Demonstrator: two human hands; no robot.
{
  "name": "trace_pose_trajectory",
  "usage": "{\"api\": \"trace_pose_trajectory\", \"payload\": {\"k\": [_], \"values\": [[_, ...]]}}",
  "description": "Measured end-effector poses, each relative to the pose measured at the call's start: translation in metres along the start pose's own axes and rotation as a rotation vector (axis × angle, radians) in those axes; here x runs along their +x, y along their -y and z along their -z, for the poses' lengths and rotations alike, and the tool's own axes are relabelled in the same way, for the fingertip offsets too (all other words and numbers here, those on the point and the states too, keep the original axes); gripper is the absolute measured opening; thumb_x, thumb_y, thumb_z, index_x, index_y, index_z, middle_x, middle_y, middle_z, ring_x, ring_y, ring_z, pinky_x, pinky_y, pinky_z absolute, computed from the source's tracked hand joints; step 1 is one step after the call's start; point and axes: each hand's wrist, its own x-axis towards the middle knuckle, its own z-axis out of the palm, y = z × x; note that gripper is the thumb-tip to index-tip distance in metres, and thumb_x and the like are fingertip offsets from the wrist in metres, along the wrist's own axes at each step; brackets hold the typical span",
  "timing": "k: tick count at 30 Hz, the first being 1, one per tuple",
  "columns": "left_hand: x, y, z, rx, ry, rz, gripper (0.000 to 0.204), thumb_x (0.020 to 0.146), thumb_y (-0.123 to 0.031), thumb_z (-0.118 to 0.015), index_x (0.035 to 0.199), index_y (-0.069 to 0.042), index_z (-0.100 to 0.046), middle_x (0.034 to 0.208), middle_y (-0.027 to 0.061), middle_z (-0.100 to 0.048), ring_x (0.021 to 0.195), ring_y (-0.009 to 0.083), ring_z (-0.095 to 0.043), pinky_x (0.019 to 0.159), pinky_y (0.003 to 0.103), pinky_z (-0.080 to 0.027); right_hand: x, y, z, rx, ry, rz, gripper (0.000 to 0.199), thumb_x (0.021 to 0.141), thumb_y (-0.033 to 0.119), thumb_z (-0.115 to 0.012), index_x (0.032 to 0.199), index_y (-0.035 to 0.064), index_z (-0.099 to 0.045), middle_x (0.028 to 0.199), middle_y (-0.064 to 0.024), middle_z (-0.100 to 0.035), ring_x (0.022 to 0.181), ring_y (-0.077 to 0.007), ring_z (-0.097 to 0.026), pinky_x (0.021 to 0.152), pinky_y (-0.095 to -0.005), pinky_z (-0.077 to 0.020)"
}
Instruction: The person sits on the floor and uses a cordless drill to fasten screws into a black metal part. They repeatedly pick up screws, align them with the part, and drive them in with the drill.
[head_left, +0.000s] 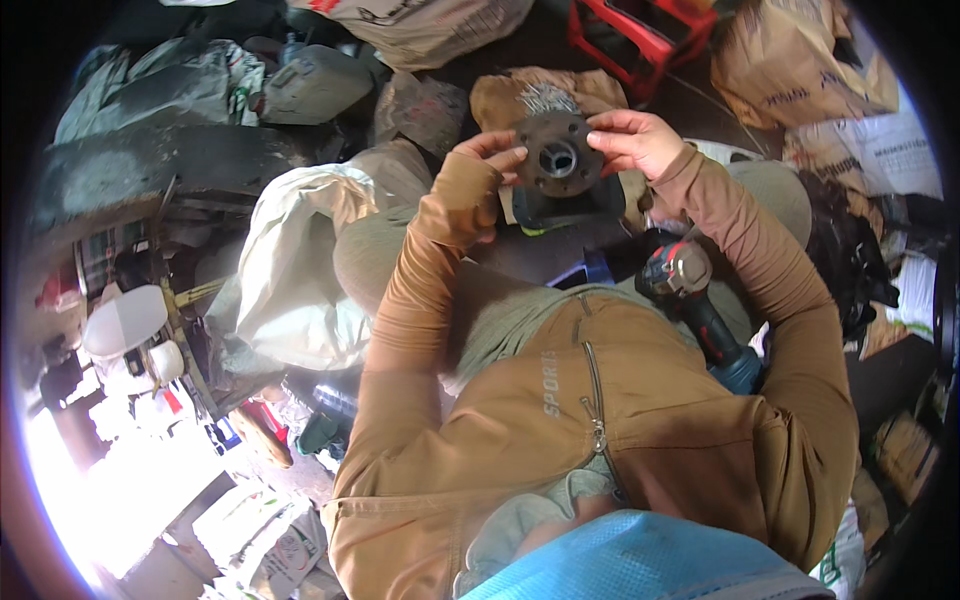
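Head: left hand (485,150) and right hand (638,143) grip a flange (554,130), its axis nearly end-on.

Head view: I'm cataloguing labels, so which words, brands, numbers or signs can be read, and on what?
I leave the wording uncopied.
Tan jacket: pale lettering, legible.
Upper-right brown paper sack: dark print, blurred.
Right-hand white sack: print blurred.
Top white sack: dark and red print, partly cut off.
Lower-left white sack: print too small.
Round metal flange: none visible.

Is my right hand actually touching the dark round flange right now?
Touching. The head view shows it: the right hand grips the dark round flange at its right edge, with no gap between them.
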Motion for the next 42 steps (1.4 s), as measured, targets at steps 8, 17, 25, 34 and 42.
{"api": "trace_pose_trajectory", "payload": {"k": [8,17,25,34,42], "values": [[0.033,0.053,0.004,0.422,0.251,0.294,0.022,0.084,-0.014,-0.066,0.103,-0.003,-0.062,0.075,0.0006,-0.062,0.067,0.0098,-0.061,0.048,0.024,-0.041,0.008,-0.063,0.024,-0.07,0.03,-0.462,0.029,0.086,0.013,-0.063,0.111,-0.0003,-0.056,0.088,-0.0071,-0.064,0.07,-0.0166,-0.063,0.059,-0.0299,-0.0542],[0.069,0.068,0.006,0.136,0.004,0.174,0.022,0.082,-0.009,-0.068,0.099,0.003,-0.064,0.077,0.0033,-0.063,0.062,0.01,-0.054,0.057,0.023,-0.043,0.048,-0.071,0.024,-0.104,-0.197,-0.347,0.035,0.084,0.011,-0.064,0.116,0.0011,-0.054,0.085,-0.0063,-0.062,0.065,-0.0145,-0.059,0.057,-0.0289,-0.0542],[0.084,0.087,0.007,0.211,-0.042,0.095,0.025,0.083,-0.013,-0.067,0.103,0.0,-0.065,0.079,0.002,-0.063,0.062,0.0086,-0.052,0.058,0.023,-0.043,0.054,-0.076,0.026,-0.11,-0.192,-0.344,0.038,0.084,0.007,-0.06,0.121,0.0097,-0.053,0.083,-0.0061,-0.062,0.062,-0.0145,-0.06,0.054,-0.0295,-0.0533],[0.076,0.073,0.004,0.168,-0.026,0.196,0.024,0.083,-0.01,-0.066,0.105,0.0,-0.064,0.081,0.0011,-0.063,0.064,0.0079,-0.052,0.059,0.021,-0.042,0.052,-0.076,0.023,-0.156,-0.235,-0.294,0.034,0.082,0.005,-0.061,0.117,0.0084,-0.058,0.088,-0.0092,-0.064,0.063,-0.0175,-0.062,0.055,-0.0308,-0.0539],[0.077,0.072,0.005,0.16,-0.012,0.177,0.029,0.082,-0.01,-0.068,0.109,0.001,-0.062,0.087,0.003,-0.065,0.07,0.0083,-0.054,0.063,0.022,-0.045,0.052,-0.075,0.023,-0.166,-0.22,-0.274,0.037,0.082,0.005,-0.061,0.119,0.0069,-0.057,0.088,-0.0098,-0.064,0.064,-0.0174,-0.062,0.054,-0.0305,-0.0544]]}}
